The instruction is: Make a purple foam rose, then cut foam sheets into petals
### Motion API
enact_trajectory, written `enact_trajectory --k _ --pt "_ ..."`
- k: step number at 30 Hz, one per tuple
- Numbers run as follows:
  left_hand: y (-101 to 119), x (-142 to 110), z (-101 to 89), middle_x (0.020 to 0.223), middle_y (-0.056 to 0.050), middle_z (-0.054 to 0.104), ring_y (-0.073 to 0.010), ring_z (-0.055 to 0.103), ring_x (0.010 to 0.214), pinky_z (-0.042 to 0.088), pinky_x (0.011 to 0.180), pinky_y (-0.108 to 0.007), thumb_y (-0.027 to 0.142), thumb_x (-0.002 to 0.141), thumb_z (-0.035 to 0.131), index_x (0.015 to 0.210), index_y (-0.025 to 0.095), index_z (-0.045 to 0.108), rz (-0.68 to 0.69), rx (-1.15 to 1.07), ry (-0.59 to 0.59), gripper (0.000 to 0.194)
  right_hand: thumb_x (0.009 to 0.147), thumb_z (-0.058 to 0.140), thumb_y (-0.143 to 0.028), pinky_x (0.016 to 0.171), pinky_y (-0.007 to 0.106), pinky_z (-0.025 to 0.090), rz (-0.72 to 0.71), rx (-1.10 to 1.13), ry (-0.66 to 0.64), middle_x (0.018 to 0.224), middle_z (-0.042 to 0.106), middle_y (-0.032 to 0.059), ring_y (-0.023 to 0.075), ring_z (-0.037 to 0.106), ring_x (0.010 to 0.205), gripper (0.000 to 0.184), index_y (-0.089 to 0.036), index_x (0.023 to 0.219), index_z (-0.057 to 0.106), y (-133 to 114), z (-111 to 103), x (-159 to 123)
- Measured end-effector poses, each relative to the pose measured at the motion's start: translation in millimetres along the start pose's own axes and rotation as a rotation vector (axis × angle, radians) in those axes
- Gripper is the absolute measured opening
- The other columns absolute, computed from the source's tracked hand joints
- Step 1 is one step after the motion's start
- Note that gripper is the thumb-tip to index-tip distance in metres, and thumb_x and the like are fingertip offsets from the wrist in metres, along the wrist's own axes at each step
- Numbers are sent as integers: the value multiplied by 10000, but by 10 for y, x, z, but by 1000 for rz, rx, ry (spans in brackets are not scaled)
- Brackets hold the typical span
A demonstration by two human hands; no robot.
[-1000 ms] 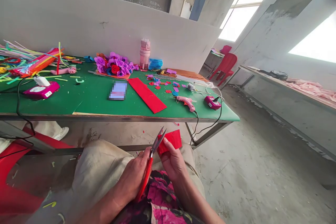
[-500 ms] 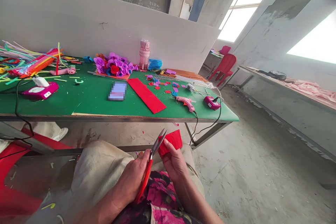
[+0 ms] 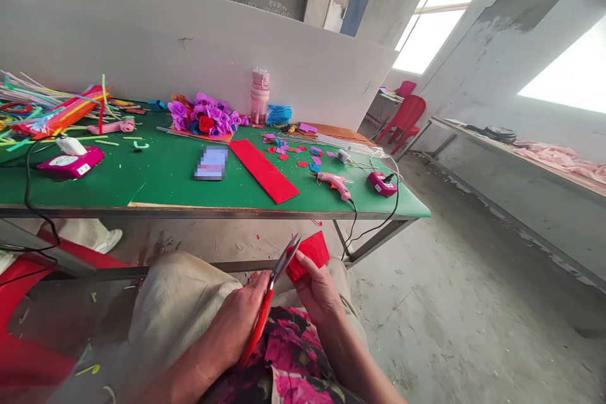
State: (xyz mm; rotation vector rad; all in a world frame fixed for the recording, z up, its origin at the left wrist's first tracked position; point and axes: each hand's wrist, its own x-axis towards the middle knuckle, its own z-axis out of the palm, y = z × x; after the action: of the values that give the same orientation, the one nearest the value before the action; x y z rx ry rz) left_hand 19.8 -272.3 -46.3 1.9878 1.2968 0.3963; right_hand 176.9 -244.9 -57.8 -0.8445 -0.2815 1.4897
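Over my lap, my left hand (image 3: 239, 319) is closed around the red handles of a pair of scissors (image 3: 285, 259). The blades point up and to the right, only slightly parted, at the left edge of a folded piece of red crepe paper (image 3: 314, 254). My right hand (image 3: 319, 290) pinches that paper, thumb on top, its fingers mostly hidden underneath. On the green table (image 3: 161, 186) ahead lies a longer red paper strip (image 3: 265, 172), and small cut paper pieces (image 3: 284, 150) are scattered beyond it.
A pink glue gun (image 3: 334, 184) with a cord lies near a magenta power socket (image 3: 382, 184). A phone (image 3: 211, 163), purple paper flowers (image 3: 206, 117) and a pink bottle (image 3: 260, 98) stand farther left. Another magenta socket (image 3: 71, 162) sits by colourful sticks. Beside my leg is a red chair (image 3: 28, 334).
The scissor blades have drawn closer together at the paper's edge. The red paper has tilted slightly in my right hand. Both hands otherwise stay nearly in place.
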Motion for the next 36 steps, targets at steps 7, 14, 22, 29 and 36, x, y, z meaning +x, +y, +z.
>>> enact_trajectory --k 7,14,22,29,36 --pt "-48 -16 11 713 -13 622 -166 567 574 331 536 -247 178 869 376 1151 215 445 4 -31 -23 293 573 850 -194 614 248 553 5 -42 -12 866 725 20 165 677 742 361 -173 882 664 -27 -15 -3" --pt "-84 -27 50 699 3 605 -151 554 579 325 544 -243 188 874 376 1107 231 460 -5 -60 -4 252 558 861 -198 575 239 539 18 -95 -13 824 717 21 162 669 709 393 -163 899 669 -93 -26 -7" --pt "-39 -59 -11 594 26 554 -138 464 484 311 492 -256 256 885 392 1035 222 480 -20 -172 -58 177 555 859 -218 523 216 512 12 -163 -17 719 689 2 128 622 590 334 -149 815 661 -106 -57 -10" --pt "-73 -102 -15 582 50 544 -114 486 426 365 449 -223 368 921 377 948 230 474 -91 -318 -53 171 542 865 -249 506 216 498 23 -219 0 710 685 10 126 605 582 329 -140 774 659 -97 -70 -6" --pt "-141 50 -89 851 -2 646 -160 634 822 486 792 -284 359 870 493 1138 218 456 -49 -566 162 305 557 842 -255 484 197 435 111 -321 -83 616 646 -9 97 548 511 271 -133 698 645 -28 3 -99"
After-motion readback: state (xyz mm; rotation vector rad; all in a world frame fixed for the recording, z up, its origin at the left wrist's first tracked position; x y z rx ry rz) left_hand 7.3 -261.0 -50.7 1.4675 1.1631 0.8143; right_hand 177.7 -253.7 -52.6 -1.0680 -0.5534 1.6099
